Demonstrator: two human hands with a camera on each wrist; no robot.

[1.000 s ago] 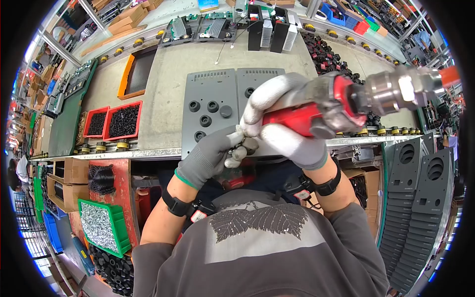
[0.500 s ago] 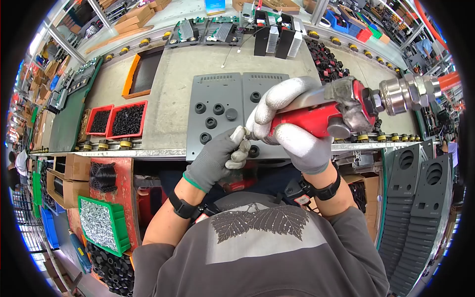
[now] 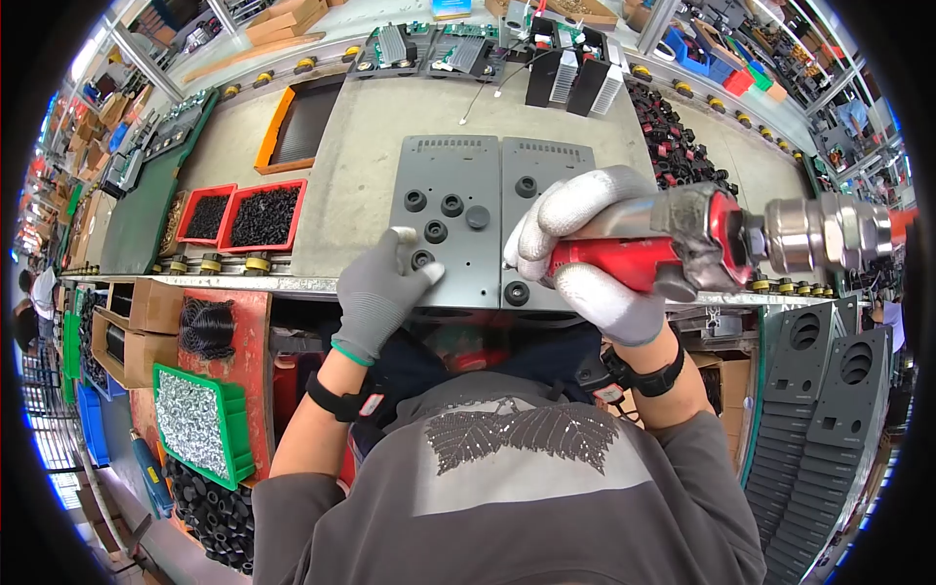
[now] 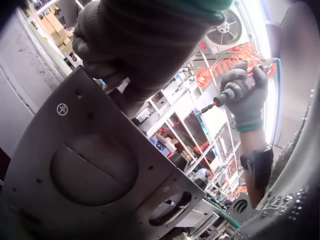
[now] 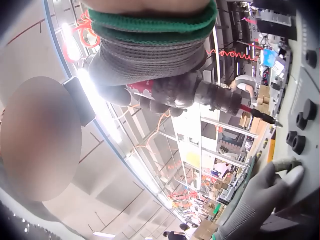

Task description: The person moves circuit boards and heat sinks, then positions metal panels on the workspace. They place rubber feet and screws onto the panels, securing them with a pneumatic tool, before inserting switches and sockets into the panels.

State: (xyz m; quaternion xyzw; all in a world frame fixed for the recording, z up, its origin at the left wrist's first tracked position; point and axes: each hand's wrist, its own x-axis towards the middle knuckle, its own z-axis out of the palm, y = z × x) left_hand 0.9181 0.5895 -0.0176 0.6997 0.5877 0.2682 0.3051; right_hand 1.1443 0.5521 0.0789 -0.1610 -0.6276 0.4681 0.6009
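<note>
My right hand grips a red air screwdriver; its bit points away from the hand in the right wrist view. My left hand has thumb and forefinger spread on either side of a black rubber foot on the left grey metal panel. In the right wrist view those gloved fingertips are right at the panel's face and hide that foot. Several more rubber feet and a flat grey disc sit on this panel. A second grey panel lies beside it, with feet too.
Red trays of small black parts and an orange-edged tray stand to the left. Black-finned units and circuit boards line the back. Lower left is a green bin of screws; stacked panels stand right.
My left hand has left the screwdriver's tip, moved left and opened around a foot on the left panel. My right hand keeps its grip on the screwdriver. The head view has shifted a little.
</note>
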